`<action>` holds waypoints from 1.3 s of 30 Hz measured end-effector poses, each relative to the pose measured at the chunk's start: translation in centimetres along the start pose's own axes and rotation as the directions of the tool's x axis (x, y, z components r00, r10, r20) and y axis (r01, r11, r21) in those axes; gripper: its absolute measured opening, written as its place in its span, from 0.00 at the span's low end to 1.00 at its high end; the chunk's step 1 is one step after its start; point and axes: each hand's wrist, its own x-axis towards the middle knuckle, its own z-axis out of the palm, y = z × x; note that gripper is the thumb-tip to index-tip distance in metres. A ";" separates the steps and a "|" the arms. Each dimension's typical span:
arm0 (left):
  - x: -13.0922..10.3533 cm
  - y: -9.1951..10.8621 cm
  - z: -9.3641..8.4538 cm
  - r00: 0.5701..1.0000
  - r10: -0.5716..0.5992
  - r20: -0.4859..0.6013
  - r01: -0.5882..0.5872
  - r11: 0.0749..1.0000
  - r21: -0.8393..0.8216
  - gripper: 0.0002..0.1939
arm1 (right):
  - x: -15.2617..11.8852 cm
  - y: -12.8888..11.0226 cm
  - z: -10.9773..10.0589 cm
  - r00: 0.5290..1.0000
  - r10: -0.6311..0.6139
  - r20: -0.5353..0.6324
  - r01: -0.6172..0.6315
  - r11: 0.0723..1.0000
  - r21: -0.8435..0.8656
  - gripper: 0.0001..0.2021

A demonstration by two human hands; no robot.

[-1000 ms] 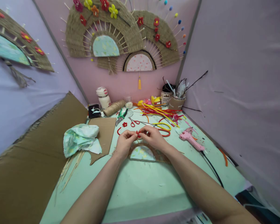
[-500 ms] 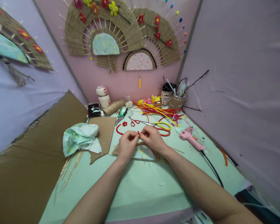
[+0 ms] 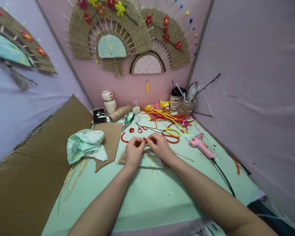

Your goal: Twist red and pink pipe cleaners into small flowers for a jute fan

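Observation:
My left hand [image 3: 134,151] and my right hand [image 3: 159,148] meet over the middle of the table, fingertips pinched together. Between them is a red pipe cleaner [image 3: 144,139], mostly covered by the fingers. A length of it curves out past my left hand. Below my hands lies a half-round fan piece [image 3: 151,161] with a pale green-yellow cloth centre and a brown rim, partly hidden by my wrists. Just beyond my fingers are a small red flower [image 3: 131,130], small red-handled scissors [image 3: 140,127] and larger scissors [image 3: 170,135] with red and yellow handles.
A pink glue gun [image 3: 201,147] with a black cord lies at the right. Crumpled cloth [image 3: 85,146], cardboard [image 3: 110,144] and thin sticks [image 3: 77,173] are at the left. Pliers [image 3: 128,121], a twine roll [image 3: 120,112], colourful pipe cleaners [image 3: 164,116] and a white bottle [image 3: 109,102] stand or lie farther back.
Both hands have shifted very slightly left, still pinching the red pipe cleaner. Its loose curved end has also moved slightly left. The other things lie where they were.

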 end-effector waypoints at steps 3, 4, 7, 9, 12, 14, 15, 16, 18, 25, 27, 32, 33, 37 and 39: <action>0.5 -0.6 -0.2 0.986 -0.167 -0.012 0.163 0.976 -0.147 0.05 | 0.4 0.2 -0.2 0.997 0.066 0.034 -0.067 0.996 0.050 0.11; 0.6 -0.6 -0.2 0.982 -0.189 -0.016 0.184 0.968 -0.170 0.06 | 0.4 0.3 -0.3 0.996 0.079 0.036 -0.081 0.995 0.055 0.11; 0.5 -0.5 -0.2 0.981 -0.193 -0.016 0.187 0.965 -0.186 0.07 | 0.5 0.4 -0.2 0.995 0.086 0.039 -0.088 0.995 0.047 0.11; 0.3 -0.3 -0.1 0.984 -0.179 -0.004 0.175 0.969 -0.173 0.07 | 0.4 0.4 -0.1 0.995 0.085 0.043 -0.086 0.996 0.039 0.09; 0.0 0.0 0.1 0.982 -0.185 0.023 0.187 0.970 -0.156 0.07 | 0.2 0.4 0.1 0.995 0.079 0.053 -0.081 0.996 0.030 0.07; -0.1 0.0 0.2 0.970 -0.239 0.048 0.244 0.948 -0.205 0.07 | 0.1 0.4 0.1 0.994 0.091 0.063 -0.094 0.995 0.040 0.07; -0.2 0.0 0.3 0.957 -0.282 0.064 0.289 0.923 -0.254 0.07 | 0.1 0.4 0.1 0.992 0.108 0.068 -0.112 0.992 0.053 0.07; -0.2 0.0 0.4 0.941 -0.329 0.083 0.338 0.889 -0.310 0.07 | 0.1 0.4 0.2 0.989 0.129 0.072 -0.134 0.989 0.070 0.07; -0.1 0.0 0.6 0.906 -0.407 0.117 0.418 0.815 -0.401 0.08 | 0.1 0.4 0.2 0.982 0.168 0.082 -0.176 0.978 0.110 0.08; 0.2 0.2 0.4 0.908 -0.413 0.075 0.393 0.775 -0.495 0.11 | 0.3 0.8 0.3 0.966 0.226 0.124 -0.241 0.963 0.118 0.15; 0.2 0.1 0.3 0.914 -0.399 0.075 0.378 0.770 -0.515 0.12 | 0.3 0.9 0.2 0.957 0.242 0.161 -0.258 0.963 0.082 0.16; 0.0 -0.1 0.5 0.935 -0.347 0.067 0.338 0.824 -0.454 0.10 | 0.2 0.7 0.2 0.951 0.226 0.210 -0.252 0.962 0.106 0.12; 0.0 -0.1 0.5 0.945 -0.322 0.053 0.314 0.854 -0.415 0.09 | 0.2 0.7 0.3 0.951 0.229 0.208 -0.257 0.959 0.121 0.12; -0.2 0.2 0.3 0.987 -0.157 -0.009 0.151 0.959 -0.240 0.05 | 0.1 0.5 0.7 0.945 0.260 0.196 -0.299 0.932 0.204 0.11; -0.2 0.3 0.2 0.995 -0.097 -0.032 0.090 0.981 -0.171 0.04 | 0.1 0.6 0.8 0.937 0.281 0.206 -0.327 0.914 0.242 0.11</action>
